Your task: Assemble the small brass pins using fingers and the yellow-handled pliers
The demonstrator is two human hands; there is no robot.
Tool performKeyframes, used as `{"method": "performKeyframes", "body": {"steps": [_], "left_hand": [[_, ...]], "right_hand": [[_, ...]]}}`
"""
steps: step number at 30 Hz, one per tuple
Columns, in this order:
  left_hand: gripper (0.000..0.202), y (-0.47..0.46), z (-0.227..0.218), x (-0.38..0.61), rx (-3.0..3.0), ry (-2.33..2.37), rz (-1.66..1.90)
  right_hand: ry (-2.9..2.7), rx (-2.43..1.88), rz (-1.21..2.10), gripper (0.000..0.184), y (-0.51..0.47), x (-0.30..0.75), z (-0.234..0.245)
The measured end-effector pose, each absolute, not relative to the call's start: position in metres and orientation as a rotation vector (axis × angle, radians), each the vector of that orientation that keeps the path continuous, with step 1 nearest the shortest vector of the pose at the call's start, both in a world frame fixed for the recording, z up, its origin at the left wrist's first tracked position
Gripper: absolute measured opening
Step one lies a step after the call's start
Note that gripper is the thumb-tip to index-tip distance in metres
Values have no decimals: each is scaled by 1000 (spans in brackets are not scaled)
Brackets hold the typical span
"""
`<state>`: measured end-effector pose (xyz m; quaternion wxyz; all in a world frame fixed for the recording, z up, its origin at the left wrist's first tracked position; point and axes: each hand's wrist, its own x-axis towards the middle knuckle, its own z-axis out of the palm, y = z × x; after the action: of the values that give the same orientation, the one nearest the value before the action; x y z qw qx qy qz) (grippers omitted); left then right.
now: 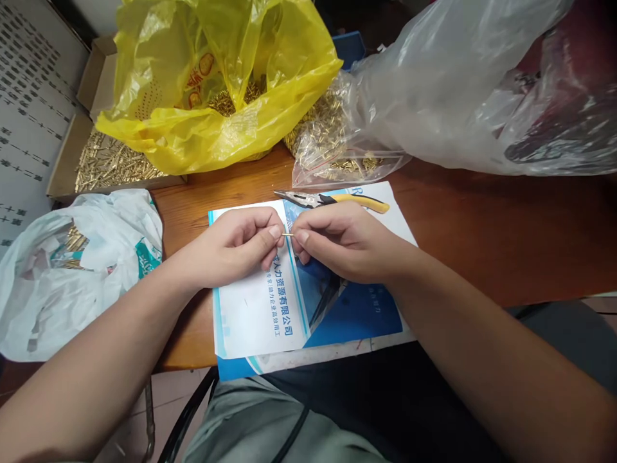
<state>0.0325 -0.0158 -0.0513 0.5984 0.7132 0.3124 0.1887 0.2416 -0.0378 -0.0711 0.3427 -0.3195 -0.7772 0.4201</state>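
Bare forearms [110,321] reach in from both lower corners, over the soft, creased grey-green cloth of the lap [270,424]. In the head view, left hand [236,247] and right hand [349,241] almost meet: thumb and forefinger of each clamped on a thin, gold-coloured metal pin [288,235], held level between them above a smooth blue-and-white printed sheet [245,321]. Just beyond, pliers [328,199]: tapered metal nose, yellow-and-black grips. Table [482,251] reddish-brown, wood-grained. Left, a crumpled white bag [116,296] with gold-coloured pieces; behind it, a shallow cardboard box [65,157] of slim metal bits. Farther back, a glossy, puckered yellow bag [212,138] beside a wrinkled clear bag [332,132], small metal pieces in both.
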Motion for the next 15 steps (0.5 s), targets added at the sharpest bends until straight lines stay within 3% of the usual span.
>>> {"method": "performKeyframes", "body": {"steps": [8,15], "left_hand": [[41,-17,-48,38,1718,778,427],[41,-18,-46,38,1718,826,407]], "right_hand": [[-2116,-820,920,26,-37,244,-75],[-2065,-831,1022,29,-38,242,-73]]}}
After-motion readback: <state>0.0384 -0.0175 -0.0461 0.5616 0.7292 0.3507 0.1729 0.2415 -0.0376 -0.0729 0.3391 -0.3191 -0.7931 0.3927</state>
